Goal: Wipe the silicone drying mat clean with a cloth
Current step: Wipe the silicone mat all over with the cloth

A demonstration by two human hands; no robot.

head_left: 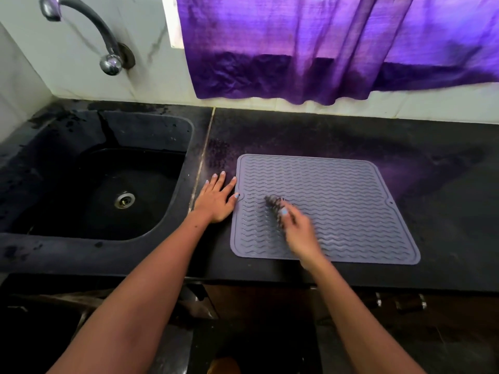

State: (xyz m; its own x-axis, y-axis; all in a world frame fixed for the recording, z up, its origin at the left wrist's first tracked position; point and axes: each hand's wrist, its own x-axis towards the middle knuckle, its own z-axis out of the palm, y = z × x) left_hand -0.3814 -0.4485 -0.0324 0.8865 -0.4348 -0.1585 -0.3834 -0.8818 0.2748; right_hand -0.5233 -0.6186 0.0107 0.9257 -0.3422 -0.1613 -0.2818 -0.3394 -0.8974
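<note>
Wiping the mat, left side under the cloth.

My right hand (299, 233) is curled around a small dark cloth (274, 209), blurred as it presses on the left-centre of the grey mat (351, 201). My left hand (216, 198) lies flat with fingers spread on the black counter (445, 238), thumb touching the mat's left edge to steady it. I judge the wiping is mid-way: I cannot see dirt, and the right half looks unreached. The sink (162, 233) sits just left.
</note>
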